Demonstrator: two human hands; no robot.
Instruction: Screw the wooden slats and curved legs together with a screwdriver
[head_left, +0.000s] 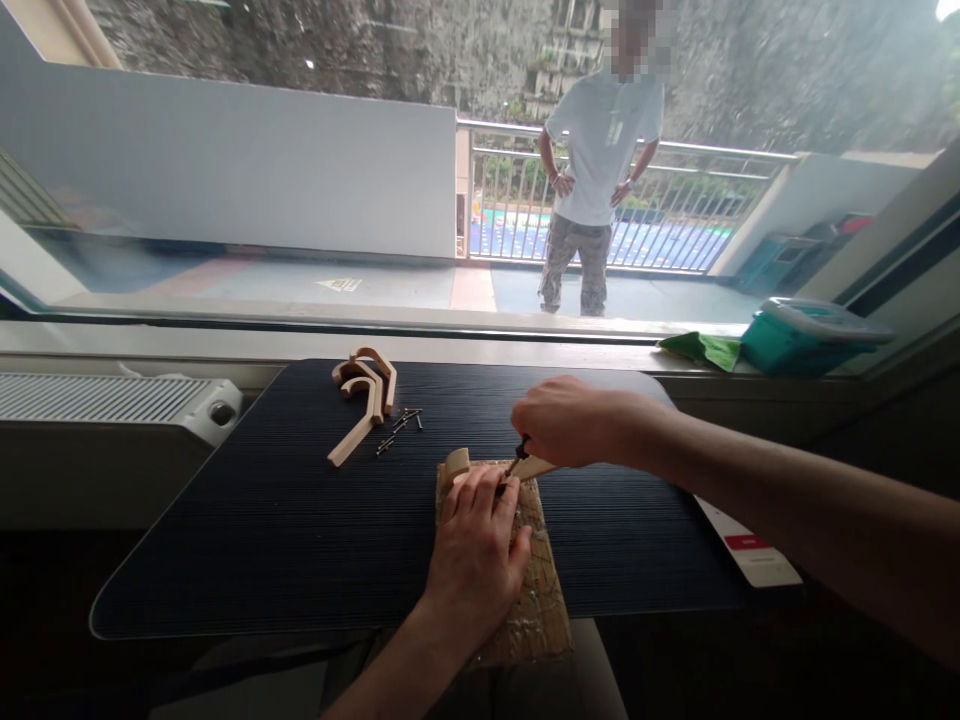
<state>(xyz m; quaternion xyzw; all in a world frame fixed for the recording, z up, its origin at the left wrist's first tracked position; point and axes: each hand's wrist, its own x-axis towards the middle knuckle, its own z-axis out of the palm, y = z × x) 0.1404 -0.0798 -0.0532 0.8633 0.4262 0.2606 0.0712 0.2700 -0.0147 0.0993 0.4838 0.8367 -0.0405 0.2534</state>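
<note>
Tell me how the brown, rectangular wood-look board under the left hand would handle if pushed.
The brown, rectangular wood-look board is probably stiff, looking flat. Pressed at its near end, it might tip, since that juts past the dark tabletop.

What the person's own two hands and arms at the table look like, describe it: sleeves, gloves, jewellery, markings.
The left hand and right hand are bare, with no gloves. No sleeve, watch or bracelet shows on the left forearm or right forearm. No rings or markings can be made out.
</note>
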